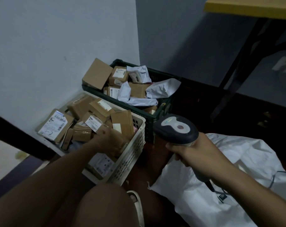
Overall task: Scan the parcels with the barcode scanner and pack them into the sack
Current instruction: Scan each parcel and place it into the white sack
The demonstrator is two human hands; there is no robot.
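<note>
A: What was held at that moment, and where were the parcels?

B: The barcode scanner (176,128) was gripped firmly by the right hand (198,154), above the floor between the crates and the white sack (221,174). The left hand (109,140) was placed down among the brown parcels (83,118) at the near right corner of the white crate (130,154); whether one was already grasped could not be told.

A: What could have gone wrong?

B: In my judgement, a parcel taken from the loose pile could have slipped, or its label could have been turned away from the scanner, so no scan would be made. The scanner cable (211,185) could also be caught on the sack.

A: And what else stood around?

B: A dark crate (162,110) with more boxes and grey mailers (162,89) was seen behind, in the wall corner. A knee (106,205) and a table leg (240,66) were near.
</note>
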